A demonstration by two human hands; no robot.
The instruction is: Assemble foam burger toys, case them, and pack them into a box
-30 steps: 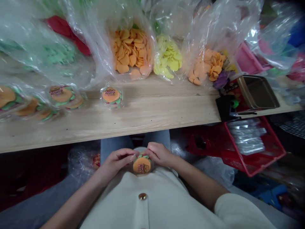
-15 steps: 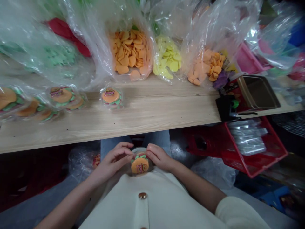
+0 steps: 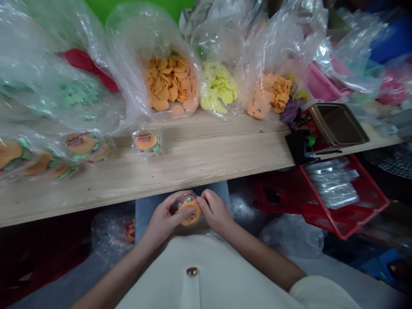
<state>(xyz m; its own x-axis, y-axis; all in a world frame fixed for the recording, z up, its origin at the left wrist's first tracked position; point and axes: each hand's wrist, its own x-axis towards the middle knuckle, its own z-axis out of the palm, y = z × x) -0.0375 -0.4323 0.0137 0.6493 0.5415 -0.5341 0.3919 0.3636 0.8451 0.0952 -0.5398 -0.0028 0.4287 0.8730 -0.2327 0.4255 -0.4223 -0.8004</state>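
Both hands hold one small clear packet of burger-shaped foam pieces [image 3: 189, 211] over my lap, just below the front edge of the wooden table [image 3: 209, 159]. My left hand [image 3: 164, 219] grips its left side with curled fingers. My right hand [image 3: 214, 209] pinches its right side. The packet shows an orange top with a printed label and green and red layers under it. A matching wrapped packet [image 3: 146, 142] lies on the table straight ahead, and several more wrapped packets [image 3: 80, 146] lie to the left.
Open clear bags stand along the table's back: orange pieces [image 3: 169, 83], yellow pieces [image 3: 220, 86], more orange pieces [image 3: 268, 94], green pieces [image 3: 77, 92]. A metal tray [image 3: 339, 124] sits at right. A red basket [image 3: 347, 193] of clear wrappers hangs below it. A bag [image 3: 111, 229] lies under the table.
Both hands have lifted the packet up and forward, from near my shirt to just under the table edge. The camera has tilted a little, so the table sits lower in view.
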